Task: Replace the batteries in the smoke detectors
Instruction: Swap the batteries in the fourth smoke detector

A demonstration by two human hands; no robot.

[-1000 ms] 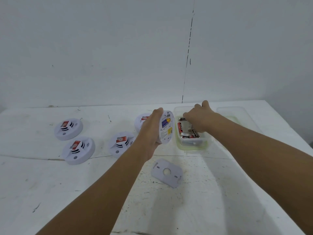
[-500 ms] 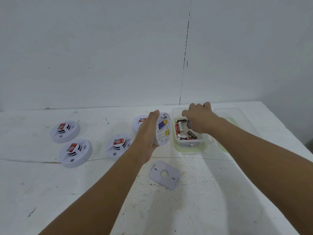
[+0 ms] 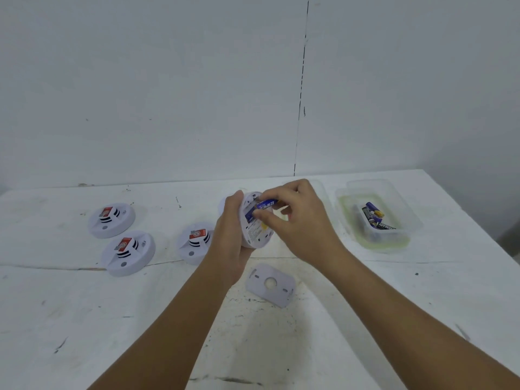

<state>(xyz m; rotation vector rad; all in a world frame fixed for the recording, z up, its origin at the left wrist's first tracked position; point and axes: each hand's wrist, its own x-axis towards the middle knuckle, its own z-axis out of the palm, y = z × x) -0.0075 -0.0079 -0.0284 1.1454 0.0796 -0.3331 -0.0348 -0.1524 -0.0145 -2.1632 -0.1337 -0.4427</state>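
Observation:
My left hand (image 3: 229,235) grips a white round smoke detector (image 3: 254,235) tilted on edge above the table, its open back facing right. My right hand (image 3: 295,220) pinches a blue battery (image 3: 264,204) at the detector's battery slot; a second blue battery shows just below it. The detector's grey back plate (image 3: 270,284) lies flat on the table below my hands. Three more white detectors with red stickers sit to the left: one at the far left (image 3: 111,220), one nearer (image 3: 128,253), one beside my left wrist (image 3: 194,243).
A clear plastic box (image 3: 399,236) at the right holds several batteries. Part of another clear container (image 3: 323,198) shows behind my right hand. The white table (image 3: 140,319) ends at a wall behind and at an edge on the right.
My right hand left the battery box, came left to the detector and now pinches a blue battery at its slot. The view shifted left, showing the second box of batteries.

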